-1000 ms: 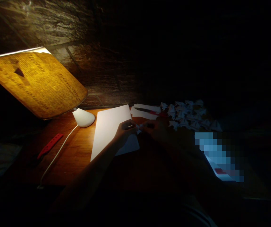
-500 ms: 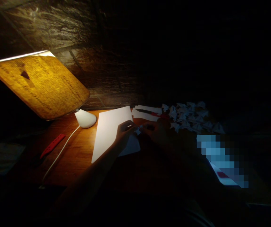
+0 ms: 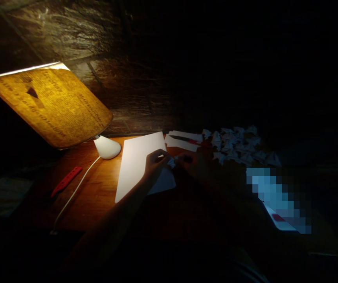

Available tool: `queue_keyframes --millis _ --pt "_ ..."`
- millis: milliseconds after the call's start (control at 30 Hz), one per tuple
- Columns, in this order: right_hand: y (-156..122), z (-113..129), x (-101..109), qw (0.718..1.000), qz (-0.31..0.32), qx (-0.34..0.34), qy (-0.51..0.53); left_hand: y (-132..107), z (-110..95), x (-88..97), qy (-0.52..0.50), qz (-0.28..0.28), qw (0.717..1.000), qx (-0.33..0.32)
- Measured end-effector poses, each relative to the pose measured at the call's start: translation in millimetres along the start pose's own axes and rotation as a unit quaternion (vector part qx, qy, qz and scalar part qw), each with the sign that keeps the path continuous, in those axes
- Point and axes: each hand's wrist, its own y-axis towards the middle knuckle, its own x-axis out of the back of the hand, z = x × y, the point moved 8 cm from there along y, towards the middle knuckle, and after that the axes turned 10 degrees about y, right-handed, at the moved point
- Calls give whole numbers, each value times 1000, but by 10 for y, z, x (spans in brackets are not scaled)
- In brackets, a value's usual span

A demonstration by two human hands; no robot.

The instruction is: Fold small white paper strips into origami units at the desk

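Note:
My left hand (image 3: 155, 163) and my right hand (image 3: 193, 163) meet over a wooden table (image 3: 98, 188) and pinch a small white folded paper piece (image 3: 171, 161) between their fingertips. Both hands are closed on it. They work above the lower right corner of a large white sheet (image 3: 138, 163). The right hand lies in deep shadow, so its fingers barely show. A heap of several small folded white paper pieces (image 3: 239, 147) lies just beyond and to the right of the right hand.
A lit lamp with a printed yellow shade (image 3: 51, 104) and a white base (image 3: 107, 147) stands at the left; its white cord (image 3: 74, 190) runs toward me. A red ruler (image 3: 66, 181) lies left of the cord. White paper strips with a red-handled tool (image 3: 183, 140) lie behind the hands. A glowing screen (image 3: 278, 200) sits at the right.
The hands have stayed together on the small paper piece, with only slight finger movement. The view has shifted a little, so everything sits a bit further right.

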Motion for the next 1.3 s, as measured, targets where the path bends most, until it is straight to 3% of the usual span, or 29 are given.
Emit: queue_keyframes --millis 267,533,967,1300 --pt "-10 0 26 1000 -26 -2 11 -9 -32 10 14 -24 999 -37" --pt "22 -20 135 998 -54 -26 30 11 82 -116 -50 53 997 26" --pt "55 -34 143 998 -63 1 27 -15 77 -185 -78 87 992 53" --pt "9 73 171 995 -93 39 -23 -28 21 -193 -33 99 994 37"
